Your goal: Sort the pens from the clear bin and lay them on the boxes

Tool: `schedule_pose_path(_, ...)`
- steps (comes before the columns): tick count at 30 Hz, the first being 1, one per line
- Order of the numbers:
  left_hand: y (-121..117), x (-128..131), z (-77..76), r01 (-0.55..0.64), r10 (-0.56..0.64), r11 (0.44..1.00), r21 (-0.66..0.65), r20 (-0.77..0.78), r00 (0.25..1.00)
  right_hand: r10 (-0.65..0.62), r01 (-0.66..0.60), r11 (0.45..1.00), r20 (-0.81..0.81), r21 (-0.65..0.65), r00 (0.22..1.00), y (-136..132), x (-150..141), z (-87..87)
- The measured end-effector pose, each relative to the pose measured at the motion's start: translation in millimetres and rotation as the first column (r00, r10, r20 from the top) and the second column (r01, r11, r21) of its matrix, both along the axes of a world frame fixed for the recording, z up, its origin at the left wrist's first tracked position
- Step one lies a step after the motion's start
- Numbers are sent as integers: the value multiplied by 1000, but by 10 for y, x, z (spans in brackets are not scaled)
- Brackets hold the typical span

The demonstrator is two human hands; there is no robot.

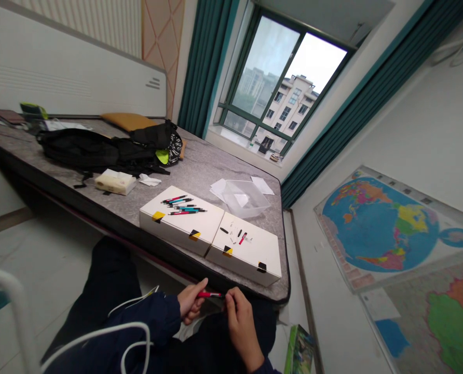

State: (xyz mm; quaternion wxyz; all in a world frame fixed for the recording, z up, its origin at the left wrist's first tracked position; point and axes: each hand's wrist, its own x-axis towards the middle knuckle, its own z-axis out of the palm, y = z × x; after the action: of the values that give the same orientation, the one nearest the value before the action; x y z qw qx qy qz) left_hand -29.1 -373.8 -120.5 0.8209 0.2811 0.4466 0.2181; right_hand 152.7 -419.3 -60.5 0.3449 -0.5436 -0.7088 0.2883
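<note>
A red pen [209, 294] lies level between my hands, above my lap and just in front of the bed's edge. My left hand [191, 301] is closed around one end of its red barrel. At the pen's dark end, the fingers of my right hand [239, 317] are pinched together; whether they hold the tip or a small part there is hidden. Several red, teal and black pens [182, 206] lie on the left white box [212, 223]. On the right white box [255, 254] are small pen parts, among them a red piece [243, 238] and black grips [224, 230].
Behind the boxes stands a clear plastic bin [247, 200] with white papers beside it. A tissue pack [115, 182] and a black backpack [99, 150] lie farther left on the bed. A white cable [138, 326] crosses my left sleeve. Maps [383, 223] hang on the right wall.
</note>
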Motion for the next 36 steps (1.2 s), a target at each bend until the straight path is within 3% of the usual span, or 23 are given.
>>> schedule_pose_path(2, -21, 34, -43, -54, 59, 988, 143, -34, 998, -16, 11, 998, -71, -70, 997, 6, -7, -27)
schedule_pose_path(5, -66, 62, -62, -95, 106, 925, 369, -10, 994, -73, 34, 980, -201, -195, 977, 19, -26, -105)
schedule_pose_path(8, -106, 68, -46, -95, 91, 878, 468, 31, 995, -136, 65, 964, -266, -258, 954, 28, -41, -172)
schedule_pose_path(10, -116, 68, -29, -94, 70, 904, 416, 73, 995, -145, 67, 962, -289, -266, 946, 27, -49, -188)
schedule_pose_path(14, -89, 52, 21, -24, -3, 986, 166, 163, 987, -124, 50, 967, -293, -249, 948, 10, -67, -165)
schedule_pose_path(18, -49, 5, 67, 30, -29, 1000, -2, 219, 975, -69, 40, 985, -171, -169, 983, -8, -65, -128)
schedule_pose_path(22, -35, -15, 46, 80, -61, 994, -77, 223, 973, -32, 31, 999, -6, -38, 999, -20, -40, -69)
schedule_pose_path(26, -44, 28, 14, -2, 1, 1000, 5, 108, 994, -11, 12, 1000, 19, -26, 1000, -27, -30, -17)
schedule_pose_path(30, -70, 65, 19, -121, 105, 982, 142, 114, 988, -27, 18, 994, -90, -105, 996, -14, -27, -60)
schedule_pose_path(36, -127, 79, -12, -95, 69, 936, 339, 88, 994, -89, 47, 980, -215, -194, 973, 11, -22, -125)
